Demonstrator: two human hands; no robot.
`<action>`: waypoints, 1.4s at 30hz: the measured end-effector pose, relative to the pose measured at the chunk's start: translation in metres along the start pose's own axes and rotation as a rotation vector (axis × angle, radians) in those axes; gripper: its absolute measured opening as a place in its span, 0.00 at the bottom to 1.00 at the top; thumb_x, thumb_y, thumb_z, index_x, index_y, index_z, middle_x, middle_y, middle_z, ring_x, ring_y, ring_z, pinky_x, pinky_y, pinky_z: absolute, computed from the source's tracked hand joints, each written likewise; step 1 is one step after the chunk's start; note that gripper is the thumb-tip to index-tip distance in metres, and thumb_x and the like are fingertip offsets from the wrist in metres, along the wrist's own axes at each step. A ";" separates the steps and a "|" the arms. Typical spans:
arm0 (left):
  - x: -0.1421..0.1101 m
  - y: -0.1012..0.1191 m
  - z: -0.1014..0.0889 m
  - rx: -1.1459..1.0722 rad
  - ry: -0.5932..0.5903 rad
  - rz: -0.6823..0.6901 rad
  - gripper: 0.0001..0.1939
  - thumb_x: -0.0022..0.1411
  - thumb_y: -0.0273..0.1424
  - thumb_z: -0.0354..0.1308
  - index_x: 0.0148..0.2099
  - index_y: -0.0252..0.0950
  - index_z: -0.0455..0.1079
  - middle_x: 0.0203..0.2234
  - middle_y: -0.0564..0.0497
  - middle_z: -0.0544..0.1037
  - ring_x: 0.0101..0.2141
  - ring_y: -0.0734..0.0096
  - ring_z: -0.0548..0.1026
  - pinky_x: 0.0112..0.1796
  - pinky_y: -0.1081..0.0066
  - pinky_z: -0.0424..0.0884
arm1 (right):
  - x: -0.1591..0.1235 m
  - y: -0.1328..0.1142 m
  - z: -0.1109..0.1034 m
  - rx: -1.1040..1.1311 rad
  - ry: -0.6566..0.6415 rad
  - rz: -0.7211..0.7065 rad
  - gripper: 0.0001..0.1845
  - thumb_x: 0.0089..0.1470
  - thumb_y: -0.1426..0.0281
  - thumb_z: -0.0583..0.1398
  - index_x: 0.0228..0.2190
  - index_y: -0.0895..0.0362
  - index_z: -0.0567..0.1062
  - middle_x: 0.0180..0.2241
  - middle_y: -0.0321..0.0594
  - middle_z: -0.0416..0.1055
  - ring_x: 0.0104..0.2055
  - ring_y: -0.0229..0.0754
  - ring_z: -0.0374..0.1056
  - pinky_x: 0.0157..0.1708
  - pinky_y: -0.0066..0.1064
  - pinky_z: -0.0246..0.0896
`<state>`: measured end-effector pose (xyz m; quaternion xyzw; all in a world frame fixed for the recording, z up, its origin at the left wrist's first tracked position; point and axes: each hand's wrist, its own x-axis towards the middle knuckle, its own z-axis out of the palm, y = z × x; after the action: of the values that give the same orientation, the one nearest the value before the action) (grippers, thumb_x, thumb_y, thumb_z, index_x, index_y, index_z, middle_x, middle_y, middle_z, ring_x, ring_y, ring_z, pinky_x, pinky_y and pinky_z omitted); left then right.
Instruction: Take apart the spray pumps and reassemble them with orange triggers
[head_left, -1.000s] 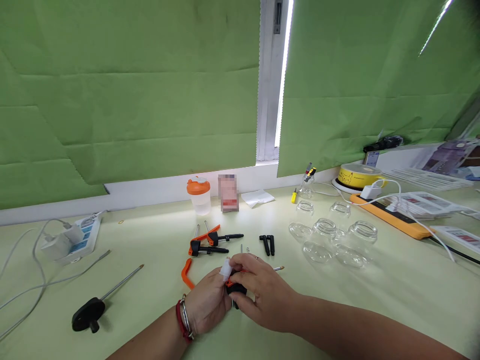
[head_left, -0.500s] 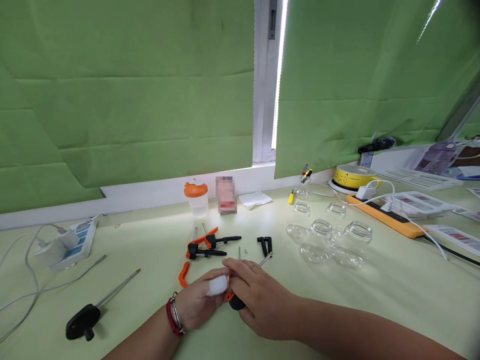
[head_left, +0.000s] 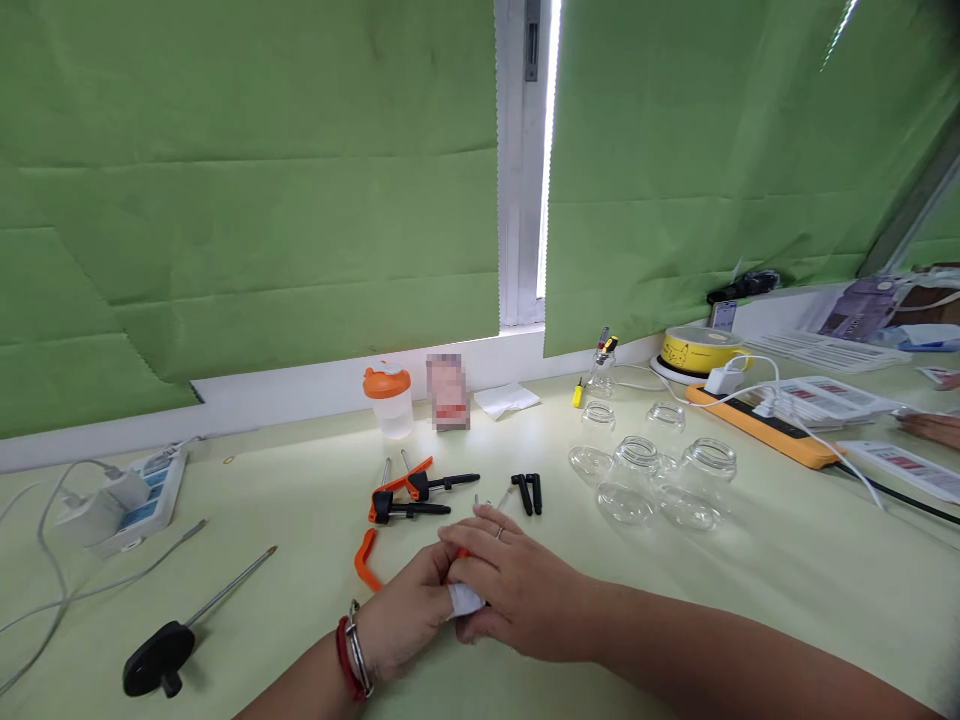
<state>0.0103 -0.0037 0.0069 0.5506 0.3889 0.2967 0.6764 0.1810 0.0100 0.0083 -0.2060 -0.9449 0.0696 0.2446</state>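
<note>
Close together at the lower middle, my left hand (head_left: pixel 411 612) and my right hand (head_left: pixel 529 600) are closed around an orange-and-black clamp-like part (head_left: pixel 463 552). Only a bit of its orange shows between the fingers; the rest is hidden. A white wrap covers my left thumb, which presses in under the right fingers. A thin metal rod (head_left: pixel 506 497) sticks out beyond the right fingers. Just left of my hands lies a curved orange piece (head_left: pixel 365 562). Behind it are two orange-and-black clamp-like assemblies (head_left: pixel 409 508) with metal rods. Two black L-shaped pieces (head_left: pixel 527 493) lie beyond my right hand.
A black-handled screwdriver (head_left: pixel 161 658) lies at left, near a white power strip (head_left: pixel 142 515) with cables. Several clear jars (head_left: pixel 637 480) stand at right, before an orange power strip (head_left: pixel 772 425). An orange-lidded cup (head_left: pixel 390 400) stands behind. Another person's arm (head_left: pixel 934 428) shows at the right edge.
My left thumb has moved right, under my right fingers, and the held part's black end is now covered. The view has shifted slightly. Another person's arm has appeared at the right edge.
</note>
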 end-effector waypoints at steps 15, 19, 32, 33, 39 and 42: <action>0.008 -0.004 -0.012 -0.102 0.365 0.104 0.11 0.55 0.38 0.58 0.39 0.38 0.69 0.30 0.53 0.69 0.27 0.73 0.65 0.31 0.71 0.65 | -0.011 0.082 0.002 -0.339 0.084 0.803 0.13 0.49 0.62 0.59 0.26 0.60 0.74 0.53 0.52 0.60 0.50 0.55 0.59 0.47 0.45 0.52; 0.009 -0.004 -0.013 -0.174 0.392 0.082 0.12 0.54 0.39 0.59 0.38 0.38 0.69 0.31 0.53 0.70 0.28 0.72 0.67 0.31 0.70 0.66 | -0.010 0.082 0.004 -0.356 0.027 0.827 0.12 0.49 0.63 0.59 0.25 0.60 0.75 0.50 0.52 0.64 0.48 0.53 0.61 0.46 0.44 0.53; 0.011 -0.005 -0.015 -0.277 0.412 0.118 0.12 0.53 0.37 0.61 0.37 0.36 0.68 0.30 0.53 0.68 0.28 0.74 0.67 0.31 0.69 0.68 | -0.011 0.081 0.005 -0.327 0.047 0.773 0.12 0.51 0.67 0.56 0.25 0.61 0.76 0.51 0.52 0.63 0.49 0.54 0.61 0.48 0.44 0.51; 0.011 -0.005 -0.015 -0.278 0.428 0.127 0.12 0.53 0.37 0.61 0.38 0.36 0.68 0.30 0.52 0.68 0.28 0.74 0.67 0.31 0.70 0.68 | -0.010 0.079 0.005 -0.311 0.080 0.747 0.12 0.52 0.67 0.56 0.25 0.61 0.75 0.51 0.51 0.63 0.50 0.53 0.60 0.49 0.44 0.50; 0.013 -0.004 -0.019 -0.293 0.520 0.225 0.12 0.53 0.37 0.60 0.39 0.37 0.68 0.33 0.52 0.68 0.30 0.74 0.68 0.32 0.71 0.69 | -0.008 0.064 0.002 -0.095 0.249 0.515 0.06 0.56 0.70 0.54 0.30 0.58 0.70 0.39 0.44 0.70 0.41 0.43 0.64 0.42 0.37 0.58; 0.012 -0.003 -0.020 -0.315 0.547 0.265 0.12 0.53 0.37 0.61 0.39 0.38 0.69 0.34 0.53 0.69 0.31 0.74 0.69 0.32 0.71 0.69 | -0.008 0.057 0.002 0.011 0.168 0.476 0.04 0.56 0.71 0.55 0.30 0.57 0.69 0.33 0.41 0.70 0.36 0.41 0.65 0.37 0.33 0.60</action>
<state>-0.0005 0.0162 -0.0005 0.3852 0.4305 0.5751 0.5792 0.2066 0.0582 -0.0100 -0.4263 -0.8458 0.1128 0.3003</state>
